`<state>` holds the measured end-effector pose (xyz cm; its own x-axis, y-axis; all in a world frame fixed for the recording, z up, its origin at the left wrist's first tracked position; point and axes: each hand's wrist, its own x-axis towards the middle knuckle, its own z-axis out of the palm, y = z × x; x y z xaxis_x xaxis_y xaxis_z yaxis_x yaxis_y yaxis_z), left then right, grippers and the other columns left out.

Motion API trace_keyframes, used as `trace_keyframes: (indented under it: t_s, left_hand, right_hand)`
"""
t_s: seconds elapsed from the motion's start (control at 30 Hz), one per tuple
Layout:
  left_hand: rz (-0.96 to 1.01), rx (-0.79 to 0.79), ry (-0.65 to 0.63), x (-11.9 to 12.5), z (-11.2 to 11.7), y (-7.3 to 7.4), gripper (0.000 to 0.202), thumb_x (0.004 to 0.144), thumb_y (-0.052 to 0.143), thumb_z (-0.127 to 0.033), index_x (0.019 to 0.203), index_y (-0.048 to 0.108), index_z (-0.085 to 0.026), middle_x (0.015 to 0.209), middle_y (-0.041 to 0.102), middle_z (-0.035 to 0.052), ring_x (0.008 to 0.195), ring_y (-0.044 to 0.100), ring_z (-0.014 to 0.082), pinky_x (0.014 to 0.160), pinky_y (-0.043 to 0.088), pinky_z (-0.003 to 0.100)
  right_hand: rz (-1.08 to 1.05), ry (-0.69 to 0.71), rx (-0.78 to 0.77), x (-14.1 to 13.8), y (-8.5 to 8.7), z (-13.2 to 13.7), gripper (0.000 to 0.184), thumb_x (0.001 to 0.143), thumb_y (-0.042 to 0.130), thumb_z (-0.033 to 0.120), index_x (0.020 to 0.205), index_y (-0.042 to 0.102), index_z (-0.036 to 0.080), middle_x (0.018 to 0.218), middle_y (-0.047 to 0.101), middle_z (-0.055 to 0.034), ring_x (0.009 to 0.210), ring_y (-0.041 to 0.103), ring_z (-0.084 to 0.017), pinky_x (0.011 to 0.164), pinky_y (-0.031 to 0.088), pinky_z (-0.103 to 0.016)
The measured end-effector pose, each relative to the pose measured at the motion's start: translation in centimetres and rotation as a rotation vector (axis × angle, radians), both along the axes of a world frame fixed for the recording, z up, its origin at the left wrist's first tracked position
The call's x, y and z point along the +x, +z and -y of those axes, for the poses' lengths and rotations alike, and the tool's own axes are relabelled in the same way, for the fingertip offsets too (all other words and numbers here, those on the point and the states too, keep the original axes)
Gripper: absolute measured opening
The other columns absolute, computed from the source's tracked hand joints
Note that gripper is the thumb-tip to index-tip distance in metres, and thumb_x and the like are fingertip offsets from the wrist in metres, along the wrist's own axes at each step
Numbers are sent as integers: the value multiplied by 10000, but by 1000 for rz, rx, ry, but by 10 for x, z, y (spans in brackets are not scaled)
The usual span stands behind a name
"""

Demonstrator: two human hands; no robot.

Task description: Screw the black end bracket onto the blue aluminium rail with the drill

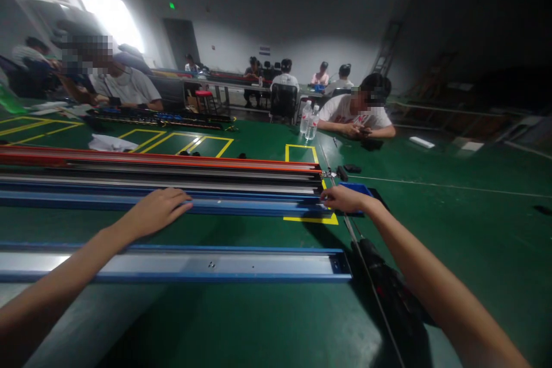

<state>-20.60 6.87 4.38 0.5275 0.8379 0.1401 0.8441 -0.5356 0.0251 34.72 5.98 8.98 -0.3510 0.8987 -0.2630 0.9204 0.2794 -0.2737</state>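
Note:
My left hand (157,210) lies on a long blue metal rail (241,206), fingers stretched flat along its top edge. My right hand (344,198) is closed round the right end of that same rail, next to a small blue tray (356,188). Behind this rail lie more long rails side by side: a blue one, a grey one (194,175) and an orange-red one (172,159). A separate blue channel rail with a silvery inside (207,264) lies nearer to me, under my left forearm.
The green table (452,230) carries yellow marked boxes. A black power tool (388,287) lies under my right forearm. Two water bottles (309,119) stand farther back. A person sits at the table's far right, others sit at the left and at back tables.

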Motion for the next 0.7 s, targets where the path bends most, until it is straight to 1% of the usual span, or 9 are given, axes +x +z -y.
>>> trace_keyframes:
  t_s: [0.07, 0.1, 0.13, 0.2, 0.27, 0.37, 0.47, 0.57, 0.7]
  left_hand:
    - [2, 3, 72, -10, -8, -3, 692, 1049, 262, -587, 1181, 708, -75, 1229, 713, 167, 1176, 626, 308, 1092, 438, 469]
    - [4, 4, 105, -14, -9, -6, 697, 1054, 251, -575, 1192, 698, -57, 1230, 713, 172, 1182, 622, 310, 1093, 440, 467]
    - [8, 3, 134, -17, -8, -10, 698, 1057, 247, -566, 1197, 691, -46, 1227, 716, 172, 1187, 621, 309, 1093, 443, 459]
    - [18, -7, 179, -21, -6, -20, 696, 1058, 242, -555, 1196, 692, -43, 1216, 726, 168, 1174, 635, 304, 1083, 458, 442]
    - [36, -22, 216, -25, -4, -29, 698, 1057, 226, -550, 1211, 690, -51, 1210, 734, 163, 1150, 655, 299, 1069, 476, 436]
    - [66, -49, 260, -32, -7, -39, 704, 1044, 230, -574, 1226, 692, -76, 1226, 739, 147, 1163, 660, 303, 1066, 488, 452]
    - [87, -76, 265, -39, -11, -43, 707, 1032, 252, -595, 1247, 693, -86, 1262, 730, 129, 1194, 648, 294, 1106, 462, 450]
    - [97, -85, 250, -42, -13, -45, 732, 1026, 255, -615, 1260, 690, -75, 1280, 722, 129, 1213, 636, 292, 1137, 432, 442]
    - [91, -87, 250, -46, -14, -49, 742, 1030, 247, -619, 1284, 675, -69, 1295, 711, 140, 1217, 627, 288, 1139, 425, 442]
  right_hand:
    - [-11, -49, 112, -3, -16, -17, 178, 913, 622, 178, 1014, 764, 141, 991, 761, -125, 828, 682, -206, 749, 494, -294]
    - [-18, -66, 161, -4, -24, -22, 157, 938, 618, 196, 991, 753, 134, 984, 751, -131, 838, 677, -202, 772, 502, -306]
    - [-28, -79, 208, -4, -31, -24, 161, 967, 616, 237, 1003, 734, 134, 989, 739, -122, 849, 674, -196, 793, 516, -324]
    - [-51, -86, 278, -3, -43, -25, 196, 1001, 612, 323, 1044, 700, 153, 1009, 719, -74, 869, 672, -188, 819, 539, -361]
    - [-78, -78, 329, 1, -51, -23, 179, 1008, 584, 276, 1041, 707, 151, 1007, 727, -88, 884, 677, -201, 824, 527, -354]
    - [-116, -49, 375, 7, -57, -19, 194, 976, 553, 176, 1021, 741, 155, 1013, 752, -127, 910, 684, -227, 822, 491, -316]
    - [-149, -18, 393, 10, -58, -19, 185, 944, 580, 165, 1009, 753, 168, 1014, 762, -109, 924, 689, -229, 824, 491, -302]
    - [-179, -2, 400, 12, -60, -19, 161, 916, 617, 164, 984, 763, 172, 1006, 767, -98, 919, 691, -228, 823, 497, -303]
    - [-210, -22, 413, 12, -62, -20, 161, 900, 633, 163, 967, 779, 172, 997, 774, -107, 919, 690, -242, 843, 497, -332]
